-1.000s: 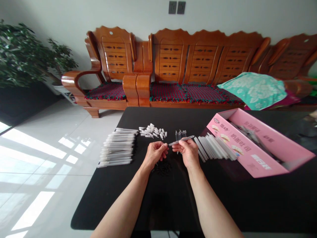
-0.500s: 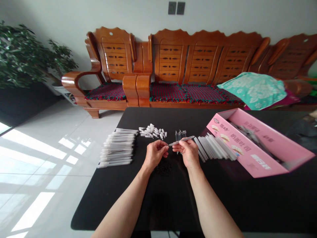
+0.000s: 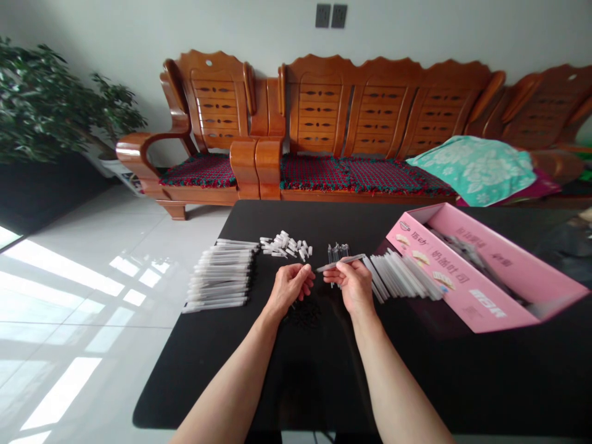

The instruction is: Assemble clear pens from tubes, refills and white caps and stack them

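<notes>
My right hand (image 3: 355,283) pinches a slim, translucent pen barrel (image 3: 342,263) between thumb and fingers; it lies nearly level, its left end pointing at my other hand. My left hand (image 3: 290,288) is closed, thumb against curled fingers, just left of that end and apart from it. Whatever its fingers hold is hidden. Small black parts (image 3: 305,314) lie in a dark heap below my hands. Beyond them are a pile of white pen caps (image 3: 285,244) and a bundle of thin pen refills (image 3: 338,251). A row of empty-looking barrels (image 3: 402,274) lies right of my right hand.
Stacked pens with black ends (image 3: 219,275) lie along the left part of the black table (image 3: 203,370). On the right stands a pink open box (image 3: 462,277) with greyish contents. A wooden bench (image 3: 370,111) is behind the table, and a potted plant (image 3: 50,111) is at far left.
My left hand has drawn slightly away from the barrel's left end, and its thumb has shifted upward over the fingers. My right hand keeps the barrel in nearly the same place.
</notes>
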`<move>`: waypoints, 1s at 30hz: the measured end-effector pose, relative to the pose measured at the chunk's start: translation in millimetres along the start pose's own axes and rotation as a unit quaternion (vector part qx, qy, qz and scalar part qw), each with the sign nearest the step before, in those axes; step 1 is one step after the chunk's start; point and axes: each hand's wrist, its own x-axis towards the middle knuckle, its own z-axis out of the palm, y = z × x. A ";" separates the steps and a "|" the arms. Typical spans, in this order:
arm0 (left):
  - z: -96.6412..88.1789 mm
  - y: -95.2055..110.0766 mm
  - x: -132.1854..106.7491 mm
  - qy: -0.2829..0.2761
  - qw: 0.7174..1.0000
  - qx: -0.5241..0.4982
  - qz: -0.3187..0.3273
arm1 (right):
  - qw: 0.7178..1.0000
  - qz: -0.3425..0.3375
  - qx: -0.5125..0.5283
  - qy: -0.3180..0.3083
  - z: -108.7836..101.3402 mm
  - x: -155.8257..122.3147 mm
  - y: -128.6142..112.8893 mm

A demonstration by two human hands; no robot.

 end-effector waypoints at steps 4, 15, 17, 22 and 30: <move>1.1 0.9 0.2 -0.004 1.000 -0.019 -0.006 | 1.000 -0.001 -0.002 -0.009 0.0 -0.6 0.2; 2.3 7.6 -2.4 0.032 0.999 -0.040 0.014 | 1.000 -0.001 -0.002 -0.007 -0.6 -0.7 0.5; 0.5 7.6 -2.5 0.013 0.999 -0.037 -0.003 | 1.000 -0.005 0.000 -0.009 -0.5 -0.6 0.6; -1.0 4.7 -1.2 -0.030 0.999 -0.032 -0.026 | 1.000 -0.001 0.002 -0.022 -0.7 -1.2 1.6; 5.4 6.5 -2.9 0.017 1.000 -0.013 0.017 | 1.000 0.001 0.003 -0.019 -1.3 -0.8 2.5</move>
